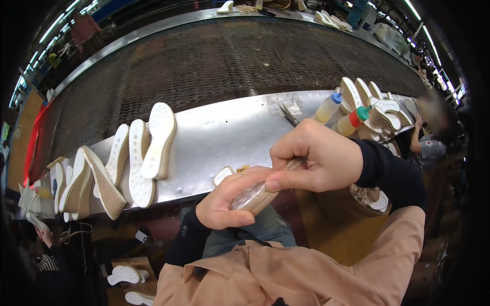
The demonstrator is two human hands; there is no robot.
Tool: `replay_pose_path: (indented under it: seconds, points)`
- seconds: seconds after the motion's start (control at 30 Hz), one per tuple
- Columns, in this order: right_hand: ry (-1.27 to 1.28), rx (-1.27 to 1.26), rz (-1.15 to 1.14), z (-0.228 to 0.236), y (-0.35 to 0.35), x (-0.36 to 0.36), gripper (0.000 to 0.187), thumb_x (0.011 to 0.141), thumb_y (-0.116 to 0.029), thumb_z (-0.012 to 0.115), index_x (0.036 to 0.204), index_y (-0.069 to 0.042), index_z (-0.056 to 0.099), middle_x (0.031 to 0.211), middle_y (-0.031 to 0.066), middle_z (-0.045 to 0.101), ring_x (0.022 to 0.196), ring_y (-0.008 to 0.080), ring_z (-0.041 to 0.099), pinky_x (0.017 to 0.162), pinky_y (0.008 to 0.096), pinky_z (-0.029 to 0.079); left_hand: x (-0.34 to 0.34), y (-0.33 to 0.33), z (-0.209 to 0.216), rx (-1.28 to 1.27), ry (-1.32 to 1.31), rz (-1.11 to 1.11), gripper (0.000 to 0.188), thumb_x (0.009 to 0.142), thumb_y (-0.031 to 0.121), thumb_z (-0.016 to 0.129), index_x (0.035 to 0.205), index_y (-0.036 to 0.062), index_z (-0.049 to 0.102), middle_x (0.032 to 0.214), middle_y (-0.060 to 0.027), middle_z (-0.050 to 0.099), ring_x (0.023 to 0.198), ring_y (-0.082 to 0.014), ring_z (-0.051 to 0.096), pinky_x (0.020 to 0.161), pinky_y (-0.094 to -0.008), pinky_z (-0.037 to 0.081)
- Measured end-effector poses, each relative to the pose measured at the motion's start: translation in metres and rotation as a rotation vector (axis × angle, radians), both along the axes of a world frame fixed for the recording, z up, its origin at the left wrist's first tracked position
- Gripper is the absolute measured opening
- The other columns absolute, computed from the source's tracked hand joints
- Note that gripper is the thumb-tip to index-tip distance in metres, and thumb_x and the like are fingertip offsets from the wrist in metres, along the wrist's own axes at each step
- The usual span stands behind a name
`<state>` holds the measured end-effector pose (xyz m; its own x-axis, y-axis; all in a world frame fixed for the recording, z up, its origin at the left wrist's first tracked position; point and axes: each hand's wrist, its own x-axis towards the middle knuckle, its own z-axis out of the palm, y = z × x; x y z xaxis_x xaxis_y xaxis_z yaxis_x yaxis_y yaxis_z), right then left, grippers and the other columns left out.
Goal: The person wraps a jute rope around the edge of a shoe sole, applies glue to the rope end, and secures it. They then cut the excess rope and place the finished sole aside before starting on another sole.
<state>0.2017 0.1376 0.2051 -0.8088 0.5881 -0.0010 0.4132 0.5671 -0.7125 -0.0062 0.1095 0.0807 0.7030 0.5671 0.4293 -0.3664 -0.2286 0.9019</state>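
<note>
Close in front of my body, my left hand (pixel 227 201) is wrapped round a wedge sole (pixel 261 202) with a pale top and a woven jute side. My right hand (pixel 319 158) pinches at the far end of the same sole, its thumb and fingertips closed on the jute edge (pixel 294 164). Part of the sole is hidden under my fingers. Just beyond my left hand, a small white piece (pixel 223 175) with gold-coloured metal beside it lies at the table edge. Scissors (pixel 289 115) lie past my right hand, near a blue-capped bottle (pixel 327 108) and a green-and-red-topped bottle (pixel 352 122).
Several white wedge soles (pixel 160 135) stand along the left of the metal table (pixel 219 127); more soles (pixel 384 116) are piled at the right. A dark mesh belt (pixel 204 71) runs behind. Co-workers are at both sides. Below left, a box (pixel 145 265) stands by more soles.
</note>
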Motion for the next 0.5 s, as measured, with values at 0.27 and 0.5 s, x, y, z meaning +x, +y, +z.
replay_pose_path:
  seconds: [0.27, 0.5]
  points:
    - [0.068, 0.152, 0.025, 0.003, -0.004, -0.025, 0.034, 0.082, -0.023, 0.07, 0.062, 0.0, 0.056, 0.05, 0.0131, 0.049, 0.043, 0.0279, 0.047, 0.043, 0.034, 0.037, -0.017, -0.022, 0.048, -0.017, 0.172, 0.185, 0.05, 0.078, 0.016, 0.074, 0.122, -0.0014, 0.055, 0.11, -0.0132, 0.063, 0.104, -0.0183, 0.059, 0.089, -0.0324, 0.044]
    - [-0.313, 0.266, 0.112, 0.039, 0.002, -0.034, 0.032, 0.079, -0.022, 0.072, 0.062, 0.0, 0.058, 0.053, 0.0145, 0.053, 0.048, 0.0311, 0.054, 0.046, 0.0354, 0.041, -0.01, -0.025, 0.043, 0.149, 0.29, 0.417, 0.032, 0.078, 0.005, 0.07, 0.109, 0.0017, 0.063, 0.097, -0.0136, 0.067, 0.086, -0.0284, 0.063, 0.078, -0.0329, 0.048]
